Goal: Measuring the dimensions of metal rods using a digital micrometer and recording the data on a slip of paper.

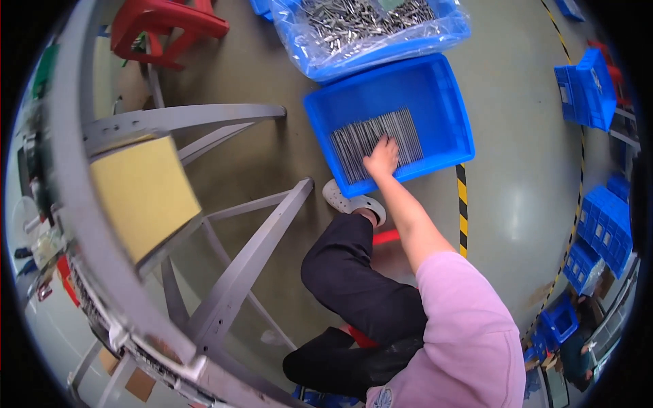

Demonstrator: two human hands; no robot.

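Down in a blue plastic bin (449,102) on the floor, a row of thin grey metal rods (408,132) lies side by side, filling the bin's near part. My right hand (383,158) reaches in over the rods, palm down, its thumb apart from the fingers. The fingertips rest on or just above the rods, and I see nothing lifted in them. What lies under the palm is hidden. My left hand is out of sight.
Beyond the bin, a second blue bin (391,60) lined with clear plastic holds many loose metal pieces (354,24). A grey metal frame (255,262) with a yellow board (144,194) stands at left. A red stool (166,24) is behind it. Blue crates (605,224) line the right.
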